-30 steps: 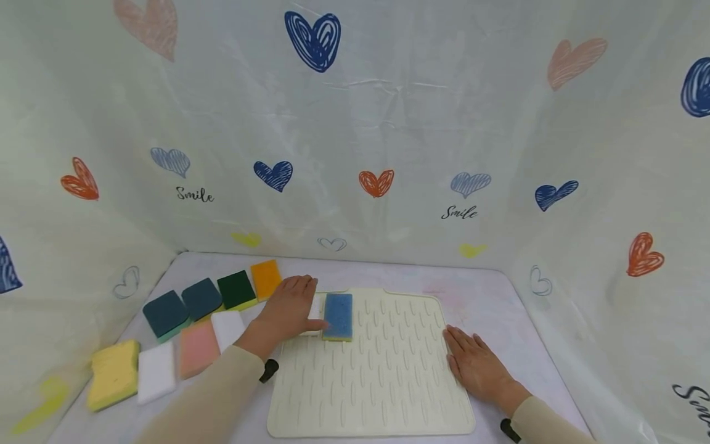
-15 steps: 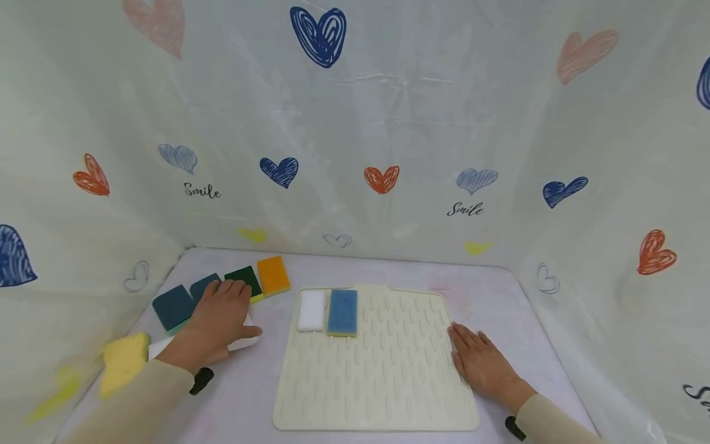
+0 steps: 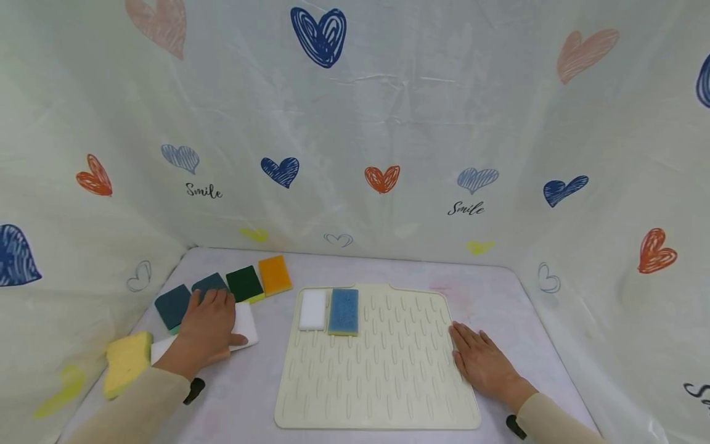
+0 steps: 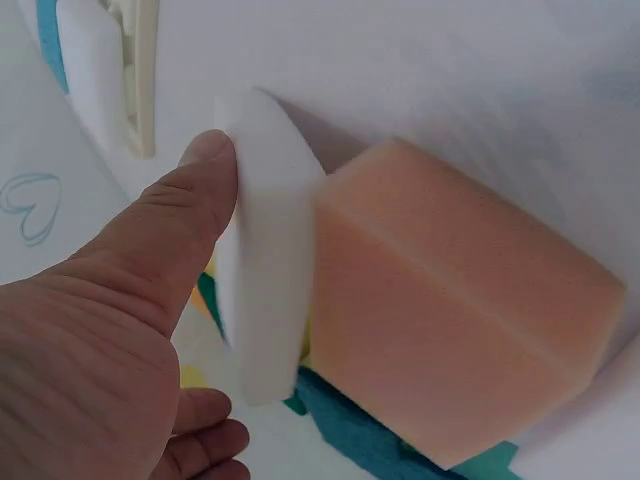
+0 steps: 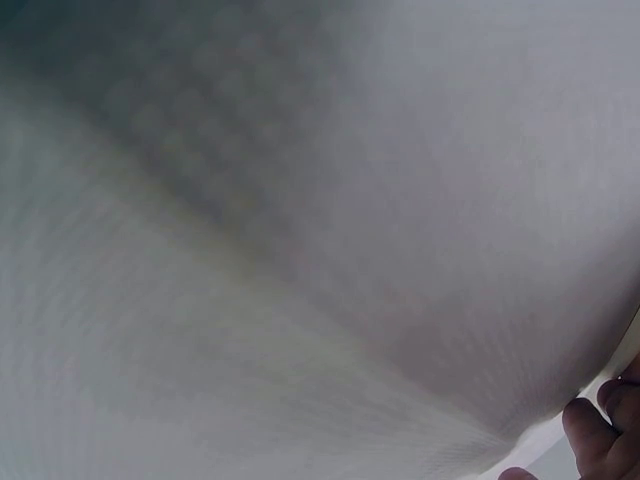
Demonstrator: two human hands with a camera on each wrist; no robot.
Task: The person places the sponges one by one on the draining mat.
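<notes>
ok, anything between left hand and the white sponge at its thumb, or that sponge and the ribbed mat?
Nothing visible. The left hand has its thumb at the white sponge; only bare tabletop separates sponge and ribbed mat.

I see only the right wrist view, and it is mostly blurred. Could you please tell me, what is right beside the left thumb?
Observer: A white sponge; whether the left hand grips it, I cannot tell.
Operator: Thank you. And what lies near the far edge of the cream mat?
Observer: A blue sponge and a white block, side by side.
Operator: Which sponge is the farthest to the left on the table?
Observer: In the head view, it is the yellow sponge.
</notes>
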